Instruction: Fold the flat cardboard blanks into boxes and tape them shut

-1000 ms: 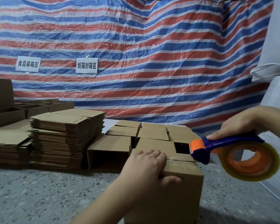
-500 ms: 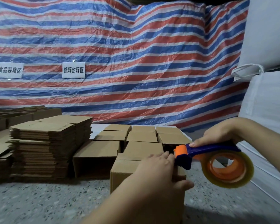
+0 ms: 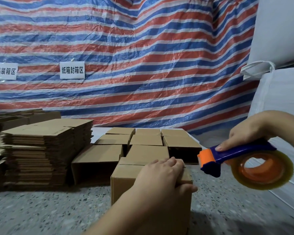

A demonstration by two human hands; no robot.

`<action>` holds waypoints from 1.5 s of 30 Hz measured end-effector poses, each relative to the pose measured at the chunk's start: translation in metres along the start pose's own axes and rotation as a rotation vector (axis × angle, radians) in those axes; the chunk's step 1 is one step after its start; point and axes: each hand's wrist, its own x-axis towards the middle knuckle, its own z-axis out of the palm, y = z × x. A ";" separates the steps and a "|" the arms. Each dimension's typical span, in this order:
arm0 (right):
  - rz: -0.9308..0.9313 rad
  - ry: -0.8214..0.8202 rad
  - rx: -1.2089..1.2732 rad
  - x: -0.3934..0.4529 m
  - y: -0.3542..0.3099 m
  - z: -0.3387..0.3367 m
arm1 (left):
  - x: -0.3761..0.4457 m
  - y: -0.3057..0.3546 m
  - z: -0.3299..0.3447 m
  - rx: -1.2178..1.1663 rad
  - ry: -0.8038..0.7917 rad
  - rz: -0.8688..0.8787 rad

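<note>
The person's left hand (image 3: 161, 175) is lying on top of the brown folded cardboard box (image 3: 126, 185) that is standing nearest to the camera on the grey speckled worktop (image 3: 41, 211). The fingers are lying nearly straight across the closed top flaps, and the thumb is pressing against the box's right side, so the grip of this hand is spread and pressing flat, not curling around anything. The seam between the two flaps is showing just left of the fingers.

The right hand (image 3: 249, 131) is holding the purple and orange tape dispenser (image 3: 227, 156) by its purple handle. The grip is closing around the handle, with one finger stretching forward along its top. The dispenser is hanging in the air to the right of the box and is apart from it, with the orange end pointing toward the box. The roll of clear yellowish tape (image 3: 263, 168) is sitting on the dispenser's orange hub.

Behind the near box, a group of other folded brown boxes (image 3: 146, 139) is standing close together in rows; some are showing open dark sides. To the left, a tall stack of flat brown cardboard blanks (image 3: 41, 150) is resting on the worktop. A striped red, white and blue plastic sheet (image 3: 143, 56) is hanging behind everything, carrying two white paper signs (image 3: 72, 70) with Chinese characters. Large white sacks (image 3: 282, 31) are standing at the right edge.
</note>
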 end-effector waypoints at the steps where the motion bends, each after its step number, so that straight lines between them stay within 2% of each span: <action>1: 0.030 0.031 -0.084 0.002 -0.009 0.004 | 0.000 0.000 0.000 0.004 0.007 0.014; 3: 0.061 0.110 -0.214 0.007 -0.029 0.013 | 0.001 -0.001 0.000 0.013 0.013 0.033; 6: 0.048 0.232 -0.278 0.010 -0.045 0.018 | 0.000 -0.001 -0.001 0.020 0.022 0.035; 10: 0.033 0.289 -0.309 -0.002 -0.054 0.015 | -0.001 0.000 -0.002 0.033 0.032 0.036; 13: 0.054 0.259 -0.391 0.001 -0.063 0.023 | 0.000 0.000 -0.003 0.023 0.025 0.035; 15: 0.104 0.231 -0.592 0.011 -0.065 0.042 | -0.001 0.000 -0.003 0.013 0.019 0.026; 17: 0.102 0.275 -0.749 0.029 -0.059 0.068 | -0.002 0.000 -0.002 0.008 0.015 0.023; 22: -0.020 0.674 -0.352 0.071 -0.027 0.109 | -0.001 0.001 -0.001 -0.002 0.015 0.017; 26: -0.008 0.828 -0.232 0.101 -0.022 0.144 | -0.003 -0.001 0.002 -0.005 0.044 0.020; 31: 0.059 0.800 -0.158 0.122 -0.022 0.185 | -0.003 -0.001 0.005 0.008 0.057 0.018; 35: 0.106 0.857 -0.131 0.128 -0.021 0.207 | -0.002 -0.001 0.008 0.010 0.075 0.013; 38: 0.071 0.771 -0.112 0.123 -0.022 0.202 | -0.003 -0.001 0.007 0.012 0.073 0.012; 41: 0.098 0.689 0.057 0.104 -0.028 0.179 | -0.003 -0.002 0.006 0.010 0.067 0.013; 43: 0.039 0.805 0.222 0.089 -0.032 0.158 | -0.003 -0.001 0.006 -0.001 0.053 0.014; 45: -0.161 0.901 0.598 0.072 -0.039 0.137 | -0.002 -0.001 0.006 -0.001 0.045 0.016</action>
